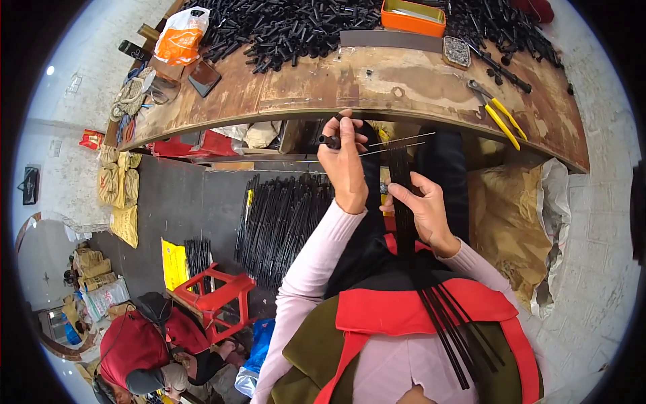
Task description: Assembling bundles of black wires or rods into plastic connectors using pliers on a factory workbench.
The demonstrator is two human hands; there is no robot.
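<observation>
My left hand (348, 167) is closed around a short black tubular piece (330, 141), just below the table's front edge. Two thin light rods (402, 143) stick out to the right from beside its fingers; where their left ends sit is hidden. My right hand (422, 210) grips a bundle of long thin black rods (402, 225) between thumb and fingers. The bundle stands across my lap, and its lower ends fan out over the red band of my apron (377, 311). The tops of the rods lie close to the two light rods.
On the wooden table (296, 91) lie a heap of black tubular parts (282, 34), an orange box (413, 19) and yellow-handled pliers (496, 114). Many black rods (282, 225) lie on the floor at left, near a red stool (215, 299). Another person (151, 343) sits lower left.
</observation>
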